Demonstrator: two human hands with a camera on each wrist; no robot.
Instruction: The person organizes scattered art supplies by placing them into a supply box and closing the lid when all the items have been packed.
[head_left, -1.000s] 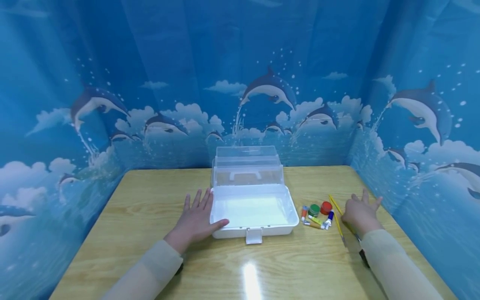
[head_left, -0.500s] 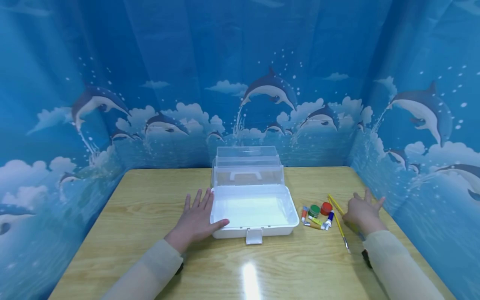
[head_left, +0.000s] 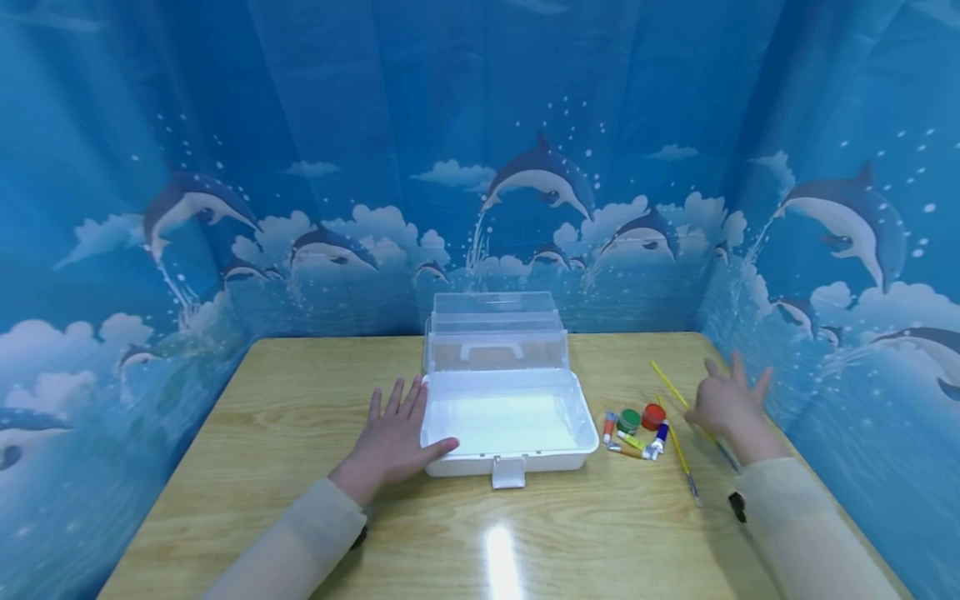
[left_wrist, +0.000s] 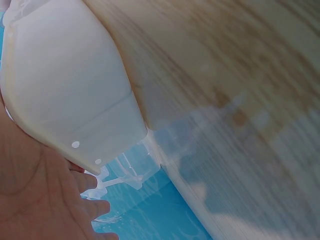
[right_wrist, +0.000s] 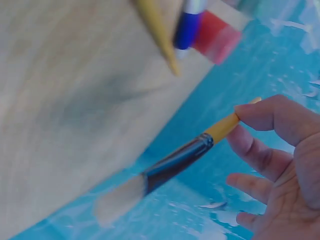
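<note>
My right hand point(head_left: 733, 412) pinches a yellow-handled paintbrush point(right_wrist: 175, 162) between thumb and forefinger, with the other fingers spread. In the right wrist view its pale bristles point(right_wrist: 119, 202) point down and left, beyond a dark metal ferrule. A second paintbrush point(head_left: 678, 450) lies on the table just left of this hand. My left hand point(head_left: 393, 437) rests straight-fingered along the left side of a white plastic box point(head_left: 465, 467), its thumb over the front rim. The left wrist view has its palm point(left_wrist: 40, 190) beside the box wall. The box's clear lid point(head_left: 498, 317) stands raised at the back.
Between box and brushes lie several small paint tubes point(head_left: 630, 451), a green-lidded jar point(head_left: 628, 420) and a red-lidded jar point(head_left: 653, 416). The box's front latch point(head_left: 508, 472) hangs down. A blue dolphin-print curtain point(head_left: 480, 167) surrounds the wooden table point(head_left: 315, 367).
My right hand has moved slightly right with the pinched paintbrush, drawing it away from the other brush. That second brush has shifted a little. The left hand and box stay put.
</note>
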